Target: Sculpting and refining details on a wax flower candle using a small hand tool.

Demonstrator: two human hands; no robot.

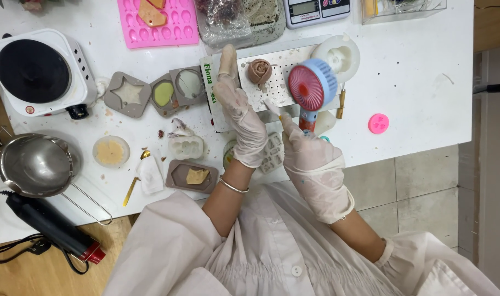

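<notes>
A brownish rose-shaped wax piece (259,70) sits on a white perforated board (280,90) at the table's middle. My gloved left hand (242,118) lies flat along the board's left edge, its fingers stretched out and a fingertip just left of the rose. My gloved right hand (310,156) pinches a thin pale stick tool (272,107) whose tip points up toward the rose. A small blue hand fan with a pink-red grille (312,85) stands right of the rose, its handle just above my right hand; whether the hand touches it is unclear.
Left: a white electric hot plate (39,71), a steel pouring pot (36,164), a black heat gun (47,222). Grey moulds (129,94) with wax, a pink silicone mould (157,24), a scale (316,10), a white round mould (337,55), a small pink disc (378,123). The table's front edge runs just below my hands.
</notes>
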